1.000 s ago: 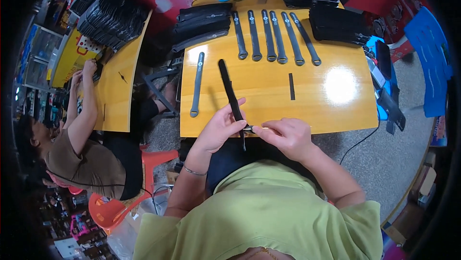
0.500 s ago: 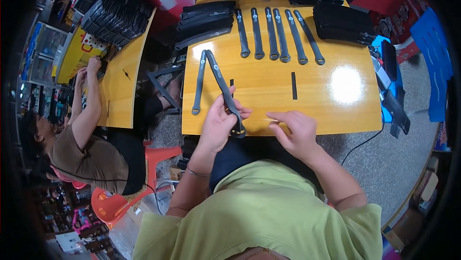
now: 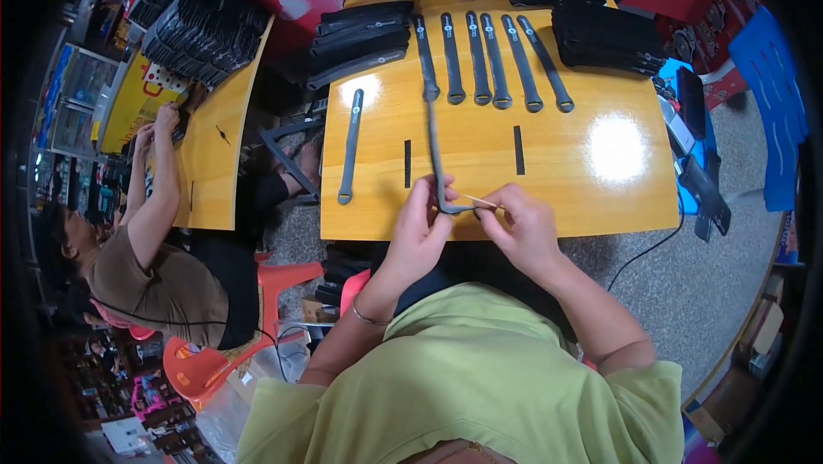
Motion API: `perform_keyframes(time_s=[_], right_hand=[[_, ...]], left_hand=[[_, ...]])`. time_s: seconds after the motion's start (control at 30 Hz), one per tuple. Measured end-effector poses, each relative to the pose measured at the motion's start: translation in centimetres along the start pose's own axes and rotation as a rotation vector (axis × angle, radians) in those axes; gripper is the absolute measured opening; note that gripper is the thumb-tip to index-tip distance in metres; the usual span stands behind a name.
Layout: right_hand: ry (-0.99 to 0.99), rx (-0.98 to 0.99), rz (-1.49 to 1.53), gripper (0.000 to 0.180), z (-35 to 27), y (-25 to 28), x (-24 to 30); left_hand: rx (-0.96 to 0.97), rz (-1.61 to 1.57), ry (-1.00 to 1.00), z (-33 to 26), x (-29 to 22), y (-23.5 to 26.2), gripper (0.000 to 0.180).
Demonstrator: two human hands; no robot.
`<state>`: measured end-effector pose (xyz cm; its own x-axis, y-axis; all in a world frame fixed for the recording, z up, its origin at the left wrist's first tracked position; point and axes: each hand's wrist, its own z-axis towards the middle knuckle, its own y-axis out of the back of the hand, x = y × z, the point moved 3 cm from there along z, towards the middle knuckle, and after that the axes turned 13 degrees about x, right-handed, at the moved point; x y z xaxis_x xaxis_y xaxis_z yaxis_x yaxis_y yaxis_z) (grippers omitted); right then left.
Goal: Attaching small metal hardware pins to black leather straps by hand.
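Observation:
A dark grey strap [image 3: 435, 151] rises edge-on from my left hand [image 3: 416, 237], whose fingers are closed around its lower part. The strap bends there, and its near end runs across to my right hand [image 3: 523, 228]. Thumb and fingers of that hand pinch this end together with a thin pale stick [image 3: 469, 196], which points toward my left hand. Both hands are above the table's near edge. Another grey strap [image 3: 351, 147], with a slotted round end, lies flat to their left. Beyond the hands, several like straps [image 3: 477, 61] lie in a row.
Black strap bundles [image 3: 360, 44] are stacked at the table's far left, more [image 3: 604, 40] at the far right. Two short black strips [image 3: 519, 150] lie on the wooden table [image 3: 591, 207]. A co-worker [image 3: 159, 267] sits at another table on the left. Phones and a blue bin stand right.
My left hand has moved right, bringing the strap away from the one lying at left and turning it edge-on. The strap's near end now meets my right hand, which has barely shifted.

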<state>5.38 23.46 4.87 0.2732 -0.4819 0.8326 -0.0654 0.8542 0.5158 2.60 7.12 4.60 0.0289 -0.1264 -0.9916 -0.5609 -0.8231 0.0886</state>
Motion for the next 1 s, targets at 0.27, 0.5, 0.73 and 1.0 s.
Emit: perform_keyframes(time_s=[0.27,0.5,0.73,1.0], right_hand=[[0.078,0.025,0.241,0.016,0.0,0.2,1.2],[0.106,0.103,0.460,0.025,-0.7,-1.8,2.0],[-0.339,0.007,0.724,0.011,3.1,-2.0,2.6],[-0.045,-0.201,0.774,0.018,14.0,5.3,3.3]], left_hand=[[0.034,-0.307,0.155,-0.8,-0.7,-0.3,0.032],[0.113,-0.552,0.193,-1.7,-1.1,-2.3,0.044],[0.346,-0.677,0.186,-4.9,-0.8,1.6,0.036],[0.422,-0.433,0.142,-12.7,-1.1,10.4,0.024]])
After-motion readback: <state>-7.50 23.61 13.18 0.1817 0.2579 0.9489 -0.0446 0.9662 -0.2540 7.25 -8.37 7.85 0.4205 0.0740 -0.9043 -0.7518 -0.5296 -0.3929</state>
